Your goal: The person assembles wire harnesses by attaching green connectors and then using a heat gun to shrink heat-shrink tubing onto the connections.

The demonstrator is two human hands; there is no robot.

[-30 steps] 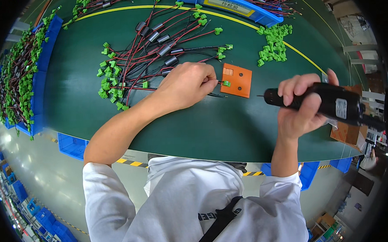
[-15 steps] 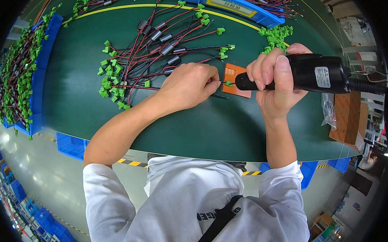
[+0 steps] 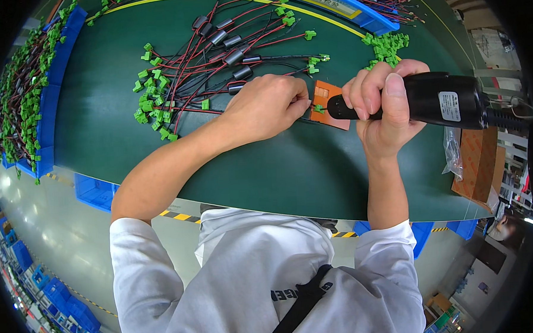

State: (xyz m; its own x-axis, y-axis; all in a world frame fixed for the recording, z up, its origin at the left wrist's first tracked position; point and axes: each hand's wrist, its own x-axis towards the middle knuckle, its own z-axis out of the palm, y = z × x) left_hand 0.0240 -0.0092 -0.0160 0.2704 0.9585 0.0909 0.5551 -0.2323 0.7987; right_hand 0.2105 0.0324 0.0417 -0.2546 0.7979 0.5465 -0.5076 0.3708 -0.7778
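Observation:
My right hand [image 3: 385,105] is wrapped round a black corded power tool [image 3: 433,98], probably an electric screwdriver. Its narrow end points left over an orange block [image 3: 323,94] on the table. At that end, on the block, sits a small green connector [image 3: 319,109]. Just left of the block my left hand [image 3: 268,105] is closed in a pinch at the connector's wires, which its fingers mostly hide. Beyond it lies a spread of red-and-black cables [image 3: 235,58] with dark cylindrical cores and green connectors [image 3: 150,100].
A blue bin [image 3: 49,116] heaped with similar cables stands at the left. Another blue bin [image 3: 367,20] of wires is at the back, near a pile of loose green connectors [image 3: 386,47]. A cardboard box [image 3: 474,163] and plastic bag [image 3: 453,152] sit at the right edge.
The view has shifted slightly. Both hands keep their grip, and the tool's tip stays over the green connector on the orange block.

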